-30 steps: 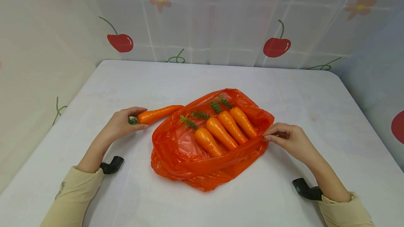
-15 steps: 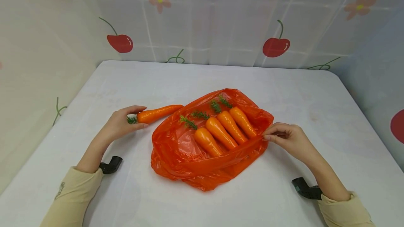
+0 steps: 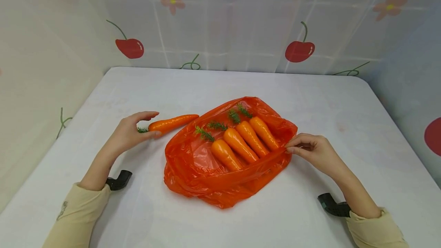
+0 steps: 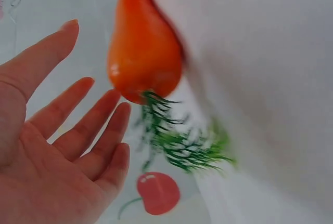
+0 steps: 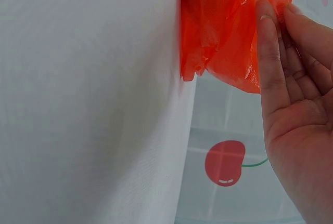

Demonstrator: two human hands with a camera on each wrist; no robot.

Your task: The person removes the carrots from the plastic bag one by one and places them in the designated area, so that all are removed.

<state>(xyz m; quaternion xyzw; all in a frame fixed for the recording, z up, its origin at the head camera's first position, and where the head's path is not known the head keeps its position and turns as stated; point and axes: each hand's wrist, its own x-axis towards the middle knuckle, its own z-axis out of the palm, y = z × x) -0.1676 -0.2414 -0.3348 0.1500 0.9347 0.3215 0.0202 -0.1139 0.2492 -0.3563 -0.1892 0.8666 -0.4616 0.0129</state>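
Note:
One orange carrot [image 3: 175, 122] lies on the table left of a red plastic bag [image 3: 206, 185], its tip against the bag's edge. My left hand [image 3: 132, 130] is around its leafy end with thumb and fingers spread. In the left wrist view the fingers [image 4: 86, 135] are stretched out beside the carrot [image 4: 143, 52], apparently not gripping it. The bag's mouth is wide open, and several carrots [image 3: 237, 144] lie side by side in it, green tops toward the far left. My right hand [image 3: 315, 150] pinches the bag's right rim between thumb and fingers.
A white table [image 3: 275, 217] lies beneath everything. Behind it hangs a pale curtain [image 3: 224, 22] printed with cherries and flowers. Each wrist wears a black camera mount, the left one [image 3: 118, 180] and the right one [image 3: 333, 206] both low above the table.
My left fingers have spread apart and let go of the loose carrot, which stays in place. The right hand still holds the bag's rim. The view has shifted very slightly.

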